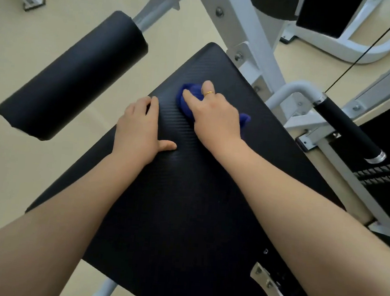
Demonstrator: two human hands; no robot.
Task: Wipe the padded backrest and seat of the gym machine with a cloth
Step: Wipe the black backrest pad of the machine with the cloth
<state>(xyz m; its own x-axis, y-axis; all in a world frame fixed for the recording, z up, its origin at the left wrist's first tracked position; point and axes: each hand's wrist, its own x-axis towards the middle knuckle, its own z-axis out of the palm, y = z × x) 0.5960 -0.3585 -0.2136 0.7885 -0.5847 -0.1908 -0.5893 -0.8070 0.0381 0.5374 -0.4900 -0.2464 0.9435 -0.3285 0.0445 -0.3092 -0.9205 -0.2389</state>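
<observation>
A large black padded seat [184, 205] with a ribbed texture fills the middle of the view. My right hand [215, 113] presses a bunched dark blue cloth [190, 95] onto the pad's far part; a gold ring shows on one finger. A bit of the cloth sticks out at the right of that hand. My left hand [139, 129] lies flat on the pad just left of the cloth, fingers spread, holding nothing. Both bare forearms reach in from the bottom of the frame.
A black cylindrical roller pad [73, 75] stands out at the left over the beige floor. The white metal frame [256, 43] rises behind the seat. At the right are a black-gripped handle [347, 129], a thin cable and a weight stack [383, 174].
</observation>
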